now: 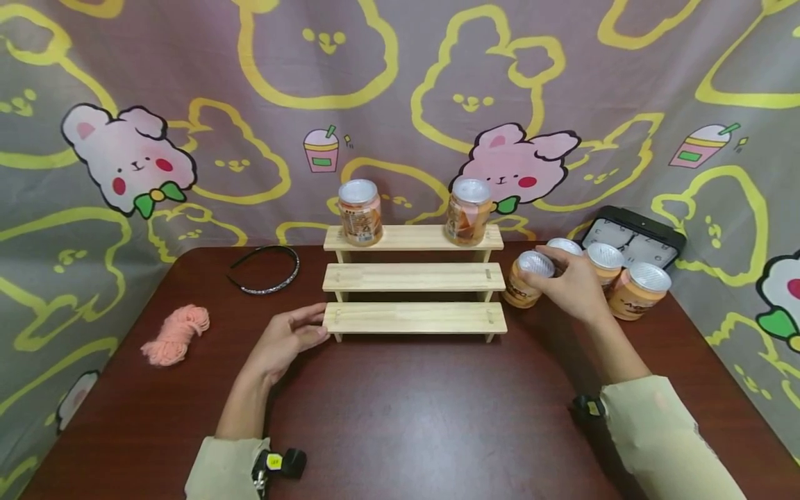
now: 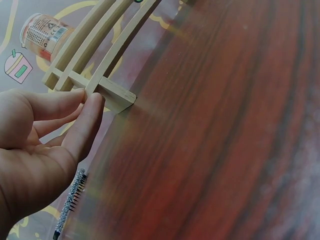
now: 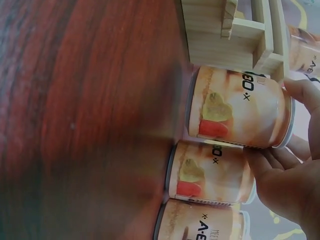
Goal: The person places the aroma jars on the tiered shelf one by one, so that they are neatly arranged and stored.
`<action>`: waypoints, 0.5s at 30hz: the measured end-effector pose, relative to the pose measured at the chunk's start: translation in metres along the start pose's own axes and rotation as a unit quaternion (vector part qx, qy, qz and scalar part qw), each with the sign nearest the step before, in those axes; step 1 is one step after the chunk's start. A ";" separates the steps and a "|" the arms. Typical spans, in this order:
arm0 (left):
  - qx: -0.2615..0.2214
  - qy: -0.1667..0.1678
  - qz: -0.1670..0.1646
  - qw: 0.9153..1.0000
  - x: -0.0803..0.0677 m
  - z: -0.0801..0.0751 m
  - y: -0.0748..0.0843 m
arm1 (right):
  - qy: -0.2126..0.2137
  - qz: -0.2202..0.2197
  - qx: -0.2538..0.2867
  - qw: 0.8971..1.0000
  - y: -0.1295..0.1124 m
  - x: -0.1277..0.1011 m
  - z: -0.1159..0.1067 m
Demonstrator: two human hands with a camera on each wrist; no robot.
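A three-step wooden shelf (image 1: pixel 415 276) stands in the middle of the table. At its left end, my left hand (image 1: pixel 281 344) pinches the lowest step between thumb and fingers, as the left wrist view shows (image 2: pixel 47 130). Beside the shelf's right end, my right hand (image 1: pixel 576 286) grips a silver-lidded can (image 1: pixel 520 290) with an orange label near its top. That can stands upright at table height, close to the shelf, in the right wrist view (image 3: pixel 240 107). The top step bears two similar cans, one left (image 1: pixel 360 219) and one right (image 1: pixel 469 217).
Right of my right hand stand three more cans, one of them at the front (image 1: pixel 639 292). Behind them leans a black-framed panel with numerals (image 1: pixel 637 235). Pink yarn (image 1: pixel 177 335) and a glittery headband (image 1: pixel 275 283) lie at the left. A patterned curtain (image 1: pixel 400 125) hangs behind the table.
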State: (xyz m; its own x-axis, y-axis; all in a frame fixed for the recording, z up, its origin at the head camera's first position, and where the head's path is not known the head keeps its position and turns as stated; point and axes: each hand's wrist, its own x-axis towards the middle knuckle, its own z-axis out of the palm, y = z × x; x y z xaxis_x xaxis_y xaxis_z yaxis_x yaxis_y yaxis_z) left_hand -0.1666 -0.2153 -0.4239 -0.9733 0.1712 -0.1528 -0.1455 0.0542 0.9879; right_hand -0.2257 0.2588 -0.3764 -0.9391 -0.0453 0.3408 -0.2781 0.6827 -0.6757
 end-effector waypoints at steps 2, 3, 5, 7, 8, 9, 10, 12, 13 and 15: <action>0.001 0.001 -0.001 1.000 0.000 0.000 0.000 | 0.003 0.002 0.000 1.000 -0.001 0.000 -0.001; 0.001 0.002 -0.001 1.000 0.001 0.000 0.000 | 0.004 0.002 -0.001 1.000 -0.001 0.000 -0.002; 0.004 0.004 -0.002 1.000 0.001 -0.001 0.000 | 0.006 0.002 -0.004 1.000 -0.001 0.000 -0.002; 0.006 0.007 -0.002 1.000 0.001 -0.002 -0.001 | 0.009 0.002 -0.007 1.000 0.000 0.000 -0.001; 0.007 0.008 -0.003 1.000 0.001 -0.002 -0.001 | 0.010 0.002 -0.007 1.000 0.000 0.000 -0.001; 0.008 0.007 -0.004 1.000 0.001 -0.002 -0.001 | 0.011 0.002 -0.007 1.000 0.000 0.000 -0.001; 0.009 0.007 -0.004 1.000 0.001 -0.002 -0.001 | 0.010 0.004 -0.006 1.000 0.000 0.000 -0.001; 0.008 0.006 -0.004 1.000 0.001 -0.002 0.000 | 0.008 0.012 -0.001 1.000 -0.001 -0.001 -0.002; 0.007 0.005 -0.004 1.000 0.000 -0.001 0.000 | 0.006 0.014 0.000 1.000 -0.001 -0.001 -0.003; 0.007 0.003 -0.004 1.000 0.000 -0.001 0.000 | 0.000 0.024 0.005 1.000 -0.003 -0.001 -0.006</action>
State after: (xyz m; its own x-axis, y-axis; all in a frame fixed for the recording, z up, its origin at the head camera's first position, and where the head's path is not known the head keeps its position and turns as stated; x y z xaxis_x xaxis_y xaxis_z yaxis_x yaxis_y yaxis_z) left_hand -0.1671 -0.2159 -0.4243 -0.9733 0.1647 -0.1596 -0.1501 0.0688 0.9863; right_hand -0.2225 0.2608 -0.3708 -0.9511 -0.0123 0.3087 -0.2351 0.6770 -0.6974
